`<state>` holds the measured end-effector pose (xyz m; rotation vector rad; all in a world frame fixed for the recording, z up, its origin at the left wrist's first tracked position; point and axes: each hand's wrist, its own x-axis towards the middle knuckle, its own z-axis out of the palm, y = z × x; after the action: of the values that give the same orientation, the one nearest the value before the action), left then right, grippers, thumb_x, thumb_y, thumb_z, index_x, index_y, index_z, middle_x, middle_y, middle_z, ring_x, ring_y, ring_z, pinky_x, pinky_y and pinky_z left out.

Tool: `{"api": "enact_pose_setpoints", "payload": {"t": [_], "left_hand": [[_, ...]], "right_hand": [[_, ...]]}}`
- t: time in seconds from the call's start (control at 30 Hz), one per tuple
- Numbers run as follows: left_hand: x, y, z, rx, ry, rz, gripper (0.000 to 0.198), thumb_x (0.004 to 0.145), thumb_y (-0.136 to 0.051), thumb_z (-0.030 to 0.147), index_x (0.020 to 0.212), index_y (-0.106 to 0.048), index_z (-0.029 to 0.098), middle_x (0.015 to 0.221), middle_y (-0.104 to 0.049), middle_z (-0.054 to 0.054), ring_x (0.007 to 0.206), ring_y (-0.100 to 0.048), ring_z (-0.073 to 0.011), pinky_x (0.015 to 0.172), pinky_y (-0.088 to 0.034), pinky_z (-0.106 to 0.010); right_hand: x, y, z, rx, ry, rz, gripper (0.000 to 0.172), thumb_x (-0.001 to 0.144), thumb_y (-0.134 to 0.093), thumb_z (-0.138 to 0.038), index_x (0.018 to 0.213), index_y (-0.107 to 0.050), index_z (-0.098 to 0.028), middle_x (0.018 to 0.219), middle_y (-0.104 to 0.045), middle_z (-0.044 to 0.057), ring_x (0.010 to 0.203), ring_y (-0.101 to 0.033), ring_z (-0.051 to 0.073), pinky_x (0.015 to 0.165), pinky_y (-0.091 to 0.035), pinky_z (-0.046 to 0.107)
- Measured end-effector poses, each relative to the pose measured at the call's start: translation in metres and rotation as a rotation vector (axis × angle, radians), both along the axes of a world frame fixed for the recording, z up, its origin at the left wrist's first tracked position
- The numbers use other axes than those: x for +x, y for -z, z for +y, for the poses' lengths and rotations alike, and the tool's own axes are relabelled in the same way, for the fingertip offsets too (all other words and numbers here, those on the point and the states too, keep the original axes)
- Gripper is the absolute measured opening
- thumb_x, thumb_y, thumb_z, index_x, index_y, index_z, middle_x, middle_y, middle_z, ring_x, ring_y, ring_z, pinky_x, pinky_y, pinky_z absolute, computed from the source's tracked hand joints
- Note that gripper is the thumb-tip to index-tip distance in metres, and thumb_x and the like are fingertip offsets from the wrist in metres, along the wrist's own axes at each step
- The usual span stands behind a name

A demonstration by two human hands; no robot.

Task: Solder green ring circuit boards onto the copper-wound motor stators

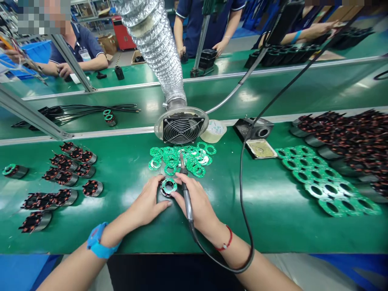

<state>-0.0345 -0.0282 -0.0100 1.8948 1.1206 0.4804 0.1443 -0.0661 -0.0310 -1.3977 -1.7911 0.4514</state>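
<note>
A motor stator topped with a green ring-shaped circuit board (169, 186) stands on the green bench in front of me. My left hand (148, 202) grips its left side, fingers behind it and thumb near its front. In my right hand (197, 198) is a soldering iron (187, 202), its tip pointing away from me over a pile of loose green ring boards (190, 155). The right thumb and fingertips also touch the stator's right side. The iron's black cable (242, 190) loops down over my right forearm.
Several stators (72, 165) stand at the left; many more (357, 153) crowd the right, beside panels of ring boards (327, 178). A fume extractor fan (182, 128), a tape roll (214, 131) and a soldering iron stand (257, 133) line the back. Co-workers (209, 28) sit or stand across the bench.
</note>
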Motion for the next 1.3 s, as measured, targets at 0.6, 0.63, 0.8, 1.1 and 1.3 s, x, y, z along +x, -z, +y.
{"api": "enact_pose_setpoints", "payload": {"t": [0.6,0.63,0.8,1.1,1.3], "left_hand": [[0.016,0.014,0.0,0.231,-0.036,0.055,0.047,0.082,-0.056,0.02,0.127,-0.043,0.02,0.118,-0.052,-0.012,0.111,-0.047,-0.0266,0.097,-0.039,-0.044],[0.015,0.013,0.002,0.233,-0.012,0.041,0.046,0.082,-0.057,0.021,0.126,-0.045,0.02,0.117,-0.052,-0.011,0.111,-0.047,-0.0261,0.097,-0.04,-0.043],[0.009,0.013,0.014,0.225,0.122,-0.009,0.048,0.081,-0.059,0.023,0.126,-0.045,0.02,0.121,-0.053,-0.011,0.115,-0.047,-0.0257,0.101,-0.039,-0.043],[0.004,0.016,-0.013,0.236,-0.114,0.03,0.041,0.082,-0.054,0.019,0.122,-0.044,0.018,0.122,-0.052,-0.013,0.117,-0.05,-0.0258,0.103,-0.039,-0.047],[0.006,0.019,-0.018,0.196,-0.12,-0.02,0.055,0.083,-0.053,0.019,0.136,-0.037,0.018,0.137,-0.046,-0.013,0.129,-0.042,-0.0257,0.111,-0.032,-0.05]], "right_hand": [[-0.005,0.002,0.0,0.047,0.068,-0.024,0.033,0.089,-0.052,-0.022,0.122,-0.05,-0.024,0.1,-0.067,0.007,0.089,-0.062,0.023,0.078,-0.052,0.04],[-0.006,0.001,-0.001,0.052,0.066,-0.038,0.034,0.089,-0.052,-0.022,0.123,-0.05,-0.024,0.1,-0.067,0.007,0.088,-0.062,0.023,0.078,-0.052,0.041],[-0.007,0.001,0.0,0.04,0.047,-0.004,0.046,0.086,-0.057,-0.023,0.13,-0.042,-0.021,0.113,-0.064,0.01,0.1,-0.061,0.025,0.085,-0.052,0.045],[-0.01,0.002,0.004,0.066,-0.038,-0.02,0.05,0.083,-0.058,-0.016,0.13,-0.041,-0.021,0.112,-0.063,0.01,0.099,-0.061,0.024,0.085,-0.053,0.044],[-0.011,0.008,0.004,0.085,-0.047,-0.013,0.05,0.084,-0.057,-0.014,0.13,-0.041,-0.02,0.113,-0.062,0.011,0.102,-0.059,0.025,0.088,-0.052,0.044]]}}
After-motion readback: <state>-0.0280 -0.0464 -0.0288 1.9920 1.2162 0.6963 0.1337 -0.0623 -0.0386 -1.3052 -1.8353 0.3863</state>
